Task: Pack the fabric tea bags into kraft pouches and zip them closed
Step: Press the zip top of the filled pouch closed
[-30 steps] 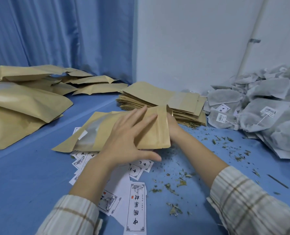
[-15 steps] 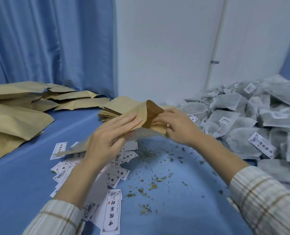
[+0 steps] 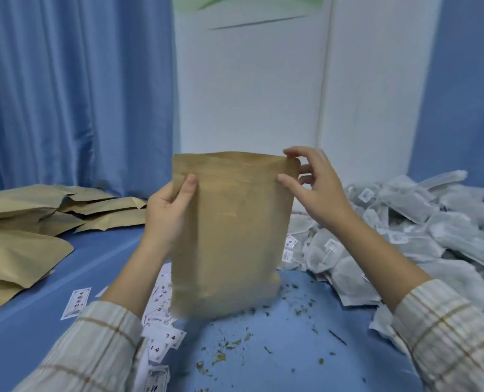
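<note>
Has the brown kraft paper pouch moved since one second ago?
Yes. The kraft pouch went from lying flat on the blue table to upright above it.

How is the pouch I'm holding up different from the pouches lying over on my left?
The held pouch stands upright, gripped by the left hand and pinched at its top corner by the right hand; the pouches on the left lie flat on the blue table, untouched. The held one looks flat, while those look puffed. Both are plain kraft brown.
</note>
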Demonstrator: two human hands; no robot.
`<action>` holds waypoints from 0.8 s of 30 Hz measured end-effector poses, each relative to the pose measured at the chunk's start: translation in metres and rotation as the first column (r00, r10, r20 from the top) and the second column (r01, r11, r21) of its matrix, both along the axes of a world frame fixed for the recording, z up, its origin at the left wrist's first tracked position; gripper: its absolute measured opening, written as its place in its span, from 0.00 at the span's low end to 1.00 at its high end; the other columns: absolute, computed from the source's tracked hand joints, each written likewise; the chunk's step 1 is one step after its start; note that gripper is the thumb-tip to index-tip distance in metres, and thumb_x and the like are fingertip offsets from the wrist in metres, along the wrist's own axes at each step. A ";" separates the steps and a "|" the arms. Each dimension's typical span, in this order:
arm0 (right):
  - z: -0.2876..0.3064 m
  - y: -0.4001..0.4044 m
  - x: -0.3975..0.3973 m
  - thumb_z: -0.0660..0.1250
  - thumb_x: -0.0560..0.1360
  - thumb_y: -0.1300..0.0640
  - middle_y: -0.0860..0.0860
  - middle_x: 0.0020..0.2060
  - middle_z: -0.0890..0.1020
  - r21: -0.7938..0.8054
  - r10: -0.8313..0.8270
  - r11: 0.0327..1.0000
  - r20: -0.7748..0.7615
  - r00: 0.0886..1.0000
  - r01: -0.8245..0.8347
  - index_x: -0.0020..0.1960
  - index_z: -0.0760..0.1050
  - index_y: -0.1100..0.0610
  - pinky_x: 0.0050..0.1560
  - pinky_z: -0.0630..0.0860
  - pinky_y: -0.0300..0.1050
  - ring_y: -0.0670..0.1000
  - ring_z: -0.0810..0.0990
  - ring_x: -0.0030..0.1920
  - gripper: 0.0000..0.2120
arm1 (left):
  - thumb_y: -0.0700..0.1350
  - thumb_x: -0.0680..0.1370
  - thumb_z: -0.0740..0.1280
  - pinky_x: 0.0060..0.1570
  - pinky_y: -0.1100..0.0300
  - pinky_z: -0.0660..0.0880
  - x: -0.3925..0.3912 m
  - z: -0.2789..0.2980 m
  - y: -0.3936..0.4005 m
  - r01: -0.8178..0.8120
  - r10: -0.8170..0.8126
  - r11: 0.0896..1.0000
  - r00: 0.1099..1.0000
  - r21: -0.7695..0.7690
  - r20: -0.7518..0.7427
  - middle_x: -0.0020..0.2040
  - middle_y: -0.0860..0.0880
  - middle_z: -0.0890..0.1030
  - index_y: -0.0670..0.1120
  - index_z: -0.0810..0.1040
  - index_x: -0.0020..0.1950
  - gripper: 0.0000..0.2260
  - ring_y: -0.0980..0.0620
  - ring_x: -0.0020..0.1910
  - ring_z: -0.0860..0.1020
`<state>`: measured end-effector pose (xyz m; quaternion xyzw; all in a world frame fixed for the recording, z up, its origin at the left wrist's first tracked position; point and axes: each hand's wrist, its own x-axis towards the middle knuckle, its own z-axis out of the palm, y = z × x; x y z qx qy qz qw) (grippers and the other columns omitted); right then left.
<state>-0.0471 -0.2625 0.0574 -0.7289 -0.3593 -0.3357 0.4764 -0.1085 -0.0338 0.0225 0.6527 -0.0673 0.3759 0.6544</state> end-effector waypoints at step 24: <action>-0.023 -0.075 0.035 0.70 0.72 0.52 0.42 0.40 0.78 -0.090 -0.373 0.927 -0.303 0.877 0.364 0.52 0.76 0.51 0.41 0.70 0.35 0.44 0.76 0.43 0.10 | 0.43 0.74 0.70 0.40 0.56 0.64 0.051 -0.021 -0.067 -0.043 0.016 0.987 0.986 -0.157 -0.165 0.34 0.45 0.72 0.31 0.74 0.37 0.15 0.51 0.36 0.68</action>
